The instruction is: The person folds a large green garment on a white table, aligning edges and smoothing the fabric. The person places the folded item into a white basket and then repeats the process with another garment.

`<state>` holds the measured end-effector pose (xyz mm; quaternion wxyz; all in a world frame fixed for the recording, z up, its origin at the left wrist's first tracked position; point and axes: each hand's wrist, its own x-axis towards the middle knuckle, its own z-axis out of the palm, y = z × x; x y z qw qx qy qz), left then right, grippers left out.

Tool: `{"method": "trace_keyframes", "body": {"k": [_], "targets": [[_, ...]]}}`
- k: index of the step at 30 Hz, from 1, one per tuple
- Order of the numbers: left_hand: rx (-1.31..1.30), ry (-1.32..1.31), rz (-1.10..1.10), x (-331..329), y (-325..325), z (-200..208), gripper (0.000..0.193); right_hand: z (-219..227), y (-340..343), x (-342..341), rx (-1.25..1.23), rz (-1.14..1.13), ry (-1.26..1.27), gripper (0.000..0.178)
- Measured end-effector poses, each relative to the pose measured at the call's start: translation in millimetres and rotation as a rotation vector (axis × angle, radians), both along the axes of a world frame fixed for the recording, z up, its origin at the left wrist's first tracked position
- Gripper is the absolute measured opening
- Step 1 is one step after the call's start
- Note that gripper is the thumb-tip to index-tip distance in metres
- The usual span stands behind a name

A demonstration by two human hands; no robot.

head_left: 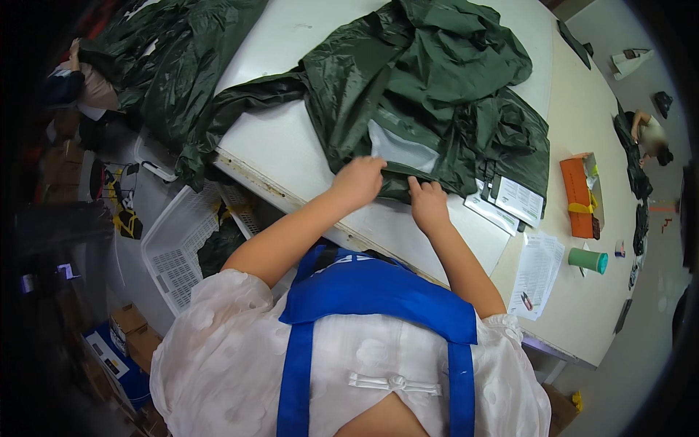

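A dark green, shiny rain jacket (pixel 364 80) lies bunched on the white table in front of me, one sleeve stretched out to the left. My left hand (pixel 359 180) is closed on its near edge, fingers pinching the fabric. Just to the right, my right hand (pixel 428 200) grips the same edge with bent fingers. A strip of folded cloth runs between the two hands. Beyond it, a pale grey-white patch (pixel 400 148) shows through an opening in the garment. White printed packets (pixel 518 200) lie by the jacket's right side, partly under dark fabric.
More dark green garments (pixel 182 73) hang over the table's left side, near another person (pixel 95 87). A white plastic crate (pixel 171 247) stands below the table edge. To the right are an orange box (pixel 577 193), paper sheets (pixel 537 273) and a green cup (pixel 587 260). Another person (pixel 648 135) is far right.
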<state>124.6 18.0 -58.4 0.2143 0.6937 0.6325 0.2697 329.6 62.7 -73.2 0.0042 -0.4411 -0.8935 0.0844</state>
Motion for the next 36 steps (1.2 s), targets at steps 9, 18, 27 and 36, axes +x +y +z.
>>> {"method": "trace_keyframes", "body": {"k": [9,18,27,36], "targets": [[-0.621,0.756,-0.405,-15,66,27,0.029,-2,-15,24,0.084,0.009,0.022,0.058],[-0.416,0.397,-0.246,-42,58,3,0.021,6,-41,39,0.081,-0.077,0.067,0.052],[0.225,0.291,-0.075,-10,-13,32,0.015,-1,-37,29,0.029,-0.044,0.021,0.049],[0.145,0.375,-0.015,37,-37,-9,0.016,-7,-46,27,0.049,-0.087,-0.003,0.066]]}}
